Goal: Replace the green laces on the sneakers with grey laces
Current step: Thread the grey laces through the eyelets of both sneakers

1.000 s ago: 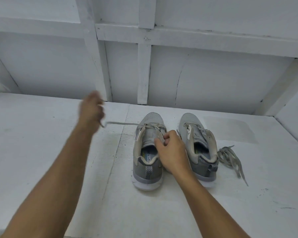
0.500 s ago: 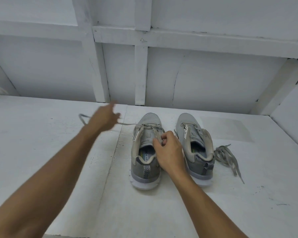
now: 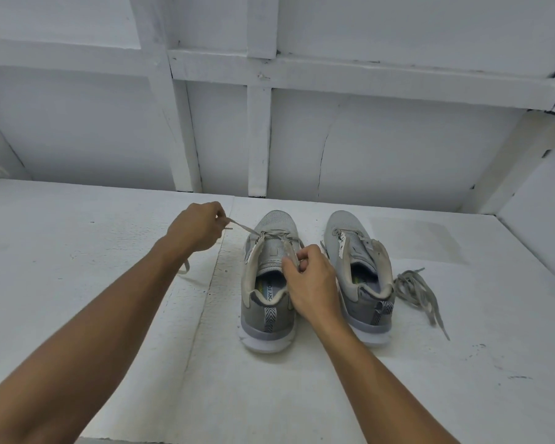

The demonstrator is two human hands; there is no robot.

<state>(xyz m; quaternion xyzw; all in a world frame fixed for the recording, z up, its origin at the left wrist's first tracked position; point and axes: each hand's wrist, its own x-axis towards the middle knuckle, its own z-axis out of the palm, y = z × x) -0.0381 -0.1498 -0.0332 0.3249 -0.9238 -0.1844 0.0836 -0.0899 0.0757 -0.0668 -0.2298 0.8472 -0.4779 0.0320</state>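
Left hand (image 3: 199, 229): closed, pinching a pale lace (image 3: 244, 228) stretched taut from the left sneaker's front eyelets.
Right hand (image 3: 311, 280): fingers curled, pinching the left sneaker (image 3: 266, 318) at its right eyelet edge.
Right sneaker (image 3: 350, 232): just beside, toes away, on the white bench (image 3: 77, 251).
Loose laces (image 3: 414, 286): heaped just right of it.
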